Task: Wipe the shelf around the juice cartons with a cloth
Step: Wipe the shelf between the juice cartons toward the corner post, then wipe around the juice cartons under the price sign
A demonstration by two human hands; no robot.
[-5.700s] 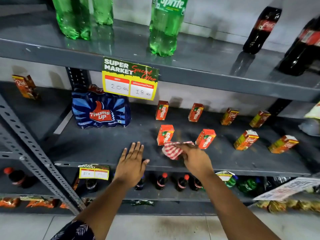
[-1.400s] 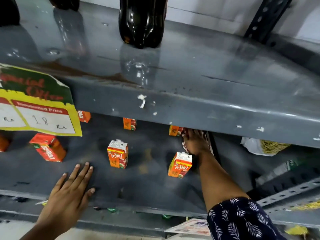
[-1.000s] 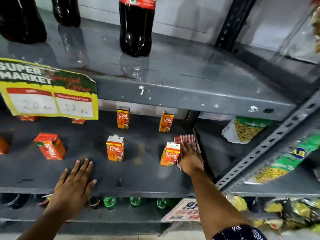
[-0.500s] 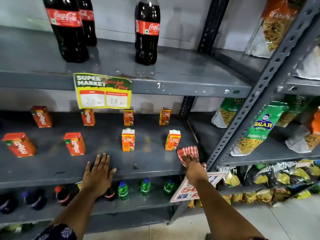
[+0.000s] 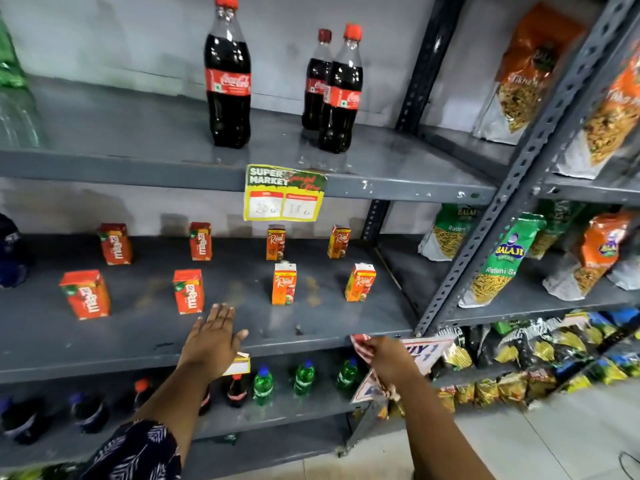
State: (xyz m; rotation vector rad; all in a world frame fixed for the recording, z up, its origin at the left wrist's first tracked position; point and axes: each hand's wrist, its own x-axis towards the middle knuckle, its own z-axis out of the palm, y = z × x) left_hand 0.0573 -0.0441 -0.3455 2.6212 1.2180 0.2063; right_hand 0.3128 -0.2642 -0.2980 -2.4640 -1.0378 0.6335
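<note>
Several small juice cartons stand in two rows on the grey metal shelf (image 5: 145, 337): red Maaza cartons (image 5: 188, 291) on the left, orange Real cartons (image 5: 284, 284) on the right. My left hand (image 5: 213, 339) lies flat, fingers spread, on the shelf's front part just below a Maaza carton. My right hand (image 5: 389, 358) is off the shelf, below its front right edge, and grips a red-and-white checked cloth (image 5: 362, 346) that pokes out above the knuckles.
Cola bottles (image 5: 228, 77) stand on the shelf above, with a yellow price sign (image 5: 284, 194) hanging from its edge. Small bottles (image 5: 263, 384) fill the shelf below. A slotted upright (image 5: 485, 230) divides off snack bags (image 5: 498, 261) on the right.
My right hand has drawn the cloth back off the shelf's right front corner and down below its edge. The view has pulled back and up; my left hand stays flat on the shelf.
</note>
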